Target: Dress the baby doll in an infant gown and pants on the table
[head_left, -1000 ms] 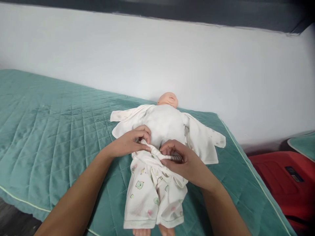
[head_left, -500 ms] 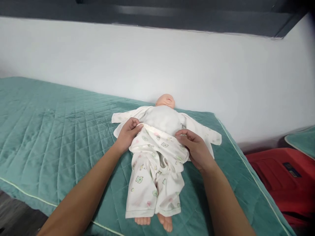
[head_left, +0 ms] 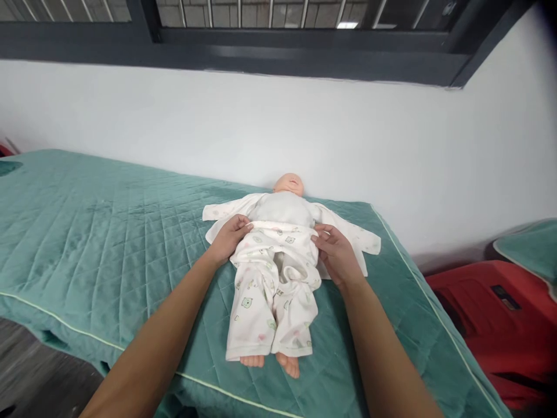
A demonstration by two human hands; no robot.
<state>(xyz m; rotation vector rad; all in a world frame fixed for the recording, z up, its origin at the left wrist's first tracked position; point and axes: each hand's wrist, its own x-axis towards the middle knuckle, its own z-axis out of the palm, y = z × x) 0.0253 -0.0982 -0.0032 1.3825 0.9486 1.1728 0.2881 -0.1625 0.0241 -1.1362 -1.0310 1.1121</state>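
**Both hands at the waistband of a doll's pants**

A doll [head_left: 284,206] is laid on its back on a bed [head_left: 108,232], with the head at 12 o'clock against a white wall [head_left: 391,145] and the bare feet [head_left: 278,363] at 6 o'clock, near the bed's front edge. The bed is covered with a green quilted cover.

White printed pants [head_left: 270,296] are drawn up over the doll's legs as far as the waist. Small animal figures are seen on the cloth. The feet are left showing below the hems.

The left hand [head_left: 228,238] is set at 9 o'clock of the doll's waist and is closed on the waistband there, with the thumb on top of the cloth. The right hand [head_left: 335,252] is set at 3 o'clock of the waist and is closed on the waistband at that side, fingers curled against the doll's hip. The hands are held apart, with the doll's belly between them.

A white shirt [head_left: 352,238] is spread open under the doll, its sleeves laid out toward 9 and 3 o'clock, so that the pale trunk is left bare above the waistband.

A dark-framed window [head_left: 282,17] is seen above the wall at 12 o'clock. A red object [head_left: 491,313] is seen beside the bed at 4 o'clock.
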